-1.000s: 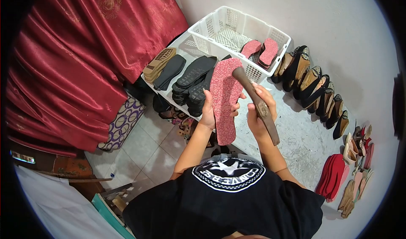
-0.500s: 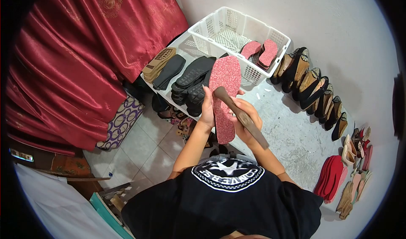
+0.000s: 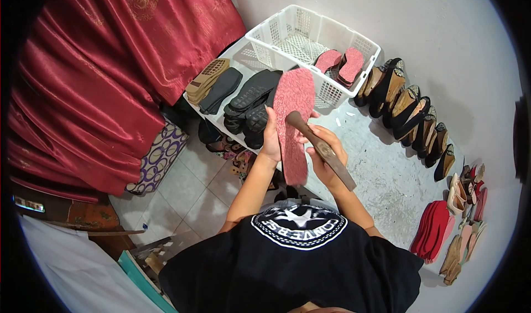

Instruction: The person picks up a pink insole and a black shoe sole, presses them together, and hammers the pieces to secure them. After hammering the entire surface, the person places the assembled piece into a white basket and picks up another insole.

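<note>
A pink patterned shoe sole (image 3: 297, 94) is held upright in front of me, toe end toward the basket. My left hand (image 3: 271, 138) grips its left edge, thumb along the side and fingers hidden behind. My right hand (image 3: 330, 152) is closed around a brown shoemaker's hammer (image 3: 334, 166), which slants across the lower right of the sole. One flared end of the hammer overlaps the middle of the pink face in this view. Right behind the sole lie stacked black soles (image 3: 251, 100) on the table.
A white plastic basket (image 3: 268, 50) at the back holds pink soles (image 3: 350, 66). Wedge shoes (image 3: 406, 114) line the wall side of the table (image 3: 381, 172). Red soles (image 3: 431, 230) are stacked at right. Dark grey (image 3: 220, 91) and tan soles (image 3: 207, 78) sit at left, beside a red curtain (image 3: 99, 91).
The sole has turned slightly in my left hand and blurs with motion. The hammer has shifted a little to the right along with my right hand.
</note>
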Available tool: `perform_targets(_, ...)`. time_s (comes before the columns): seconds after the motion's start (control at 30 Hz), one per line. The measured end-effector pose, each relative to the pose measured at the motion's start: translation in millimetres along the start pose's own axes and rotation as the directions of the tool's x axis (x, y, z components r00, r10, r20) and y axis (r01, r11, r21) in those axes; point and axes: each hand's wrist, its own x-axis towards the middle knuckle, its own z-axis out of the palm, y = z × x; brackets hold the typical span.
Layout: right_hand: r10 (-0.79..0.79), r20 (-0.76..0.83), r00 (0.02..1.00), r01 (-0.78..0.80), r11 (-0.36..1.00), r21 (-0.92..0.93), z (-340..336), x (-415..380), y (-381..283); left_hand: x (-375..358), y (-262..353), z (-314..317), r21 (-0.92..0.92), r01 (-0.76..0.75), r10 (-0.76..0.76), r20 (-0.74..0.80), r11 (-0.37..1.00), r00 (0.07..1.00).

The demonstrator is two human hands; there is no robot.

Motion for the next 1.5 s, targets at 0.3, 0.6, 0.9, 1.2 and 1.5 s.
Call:
perform_targets(0.3,-0.029,0.109,0.994,0.033,0.999,-0.038,1.2,-12.8,0.4,3.5,5.3,-6.0,0.048,-0.015,0.018,-0.052,0.999,0.998)
perform_targets(0.6,0.025,0.091,0.996,-0.027,0.999,0.028,-4.2,-15.8,-4.1,9.4,7.7,-12.5,0.001,-0.064,0.064,-0.154,0.998,0.986)
perform_targets(0.9,-0.04,-0.016,0.999,0.041,0.995,0.088,-3.3,-21.0,-1.7,14.8,16.4,-15.4,-0.143,-0.091,0.08,-0.079,0.986,0.994)
perform_targets(1.2,-0.012,0.129,0.992,0.009,1.0,0.026,-7.0,-24.6,1.7,23.0,30.2,-31.9,-0.234,-0.12,0.121,-0.01,0.965,0.993)
perform_targets(1.5,0.04,0.239,0.97,-0.036,0.999,-0.019,-11.1,-28.4,0.3,35.8,36.8,-37.9,-0.324,-0.119,0.115,-0.031,0.939,0.993)
